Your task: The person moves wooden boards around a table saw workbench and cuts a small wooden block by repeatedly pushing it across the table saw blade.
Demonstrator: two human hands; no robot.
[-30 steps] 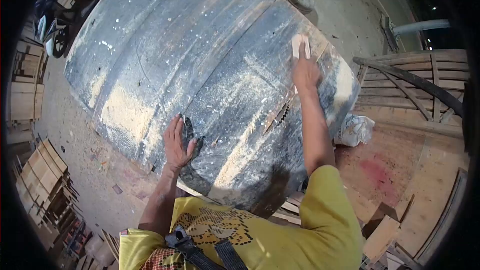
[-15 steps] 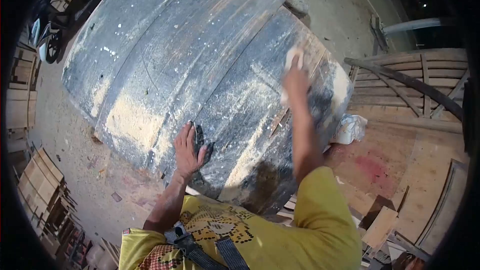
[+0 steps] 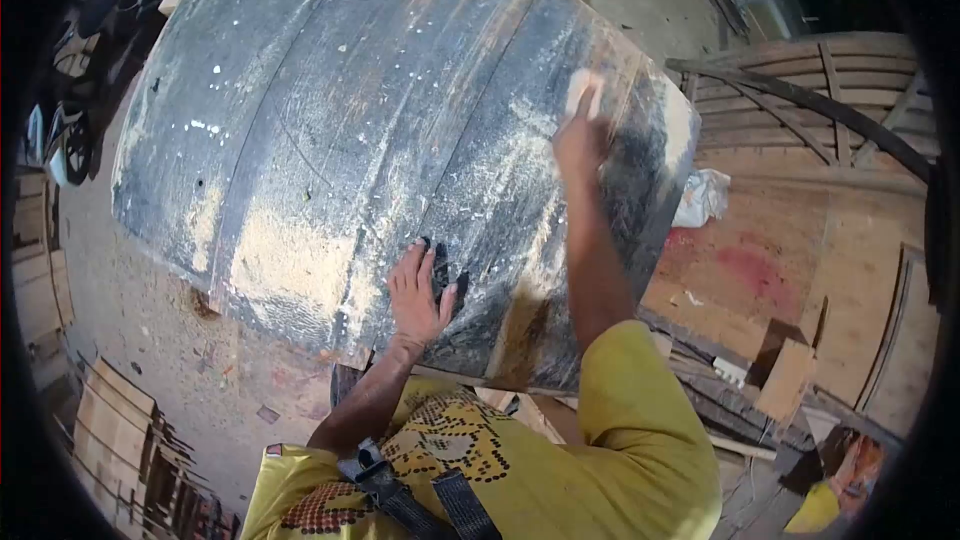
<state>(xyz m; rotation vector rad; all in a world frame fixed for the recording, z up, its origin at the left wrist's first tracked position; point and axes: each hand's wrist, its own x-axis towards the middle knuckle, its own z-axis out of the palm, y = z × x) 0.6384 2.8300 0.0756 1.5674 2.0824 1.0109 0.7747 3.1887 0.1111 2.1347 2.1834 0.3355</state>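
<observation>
The right hand grips a pale block, blurred, on the worktop near its right edge. The left hand lies open, palm down, nearer the body. Loose sawdust covers patches beside the left hand and between both hands. Off the right edge sit a white bag and a slatted wooden frame; stacked boards stand at lower left.

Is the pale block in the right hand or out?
In: the right hand holds the pale block, whose far end shows beyond it; exact grip blurred.
</observation>
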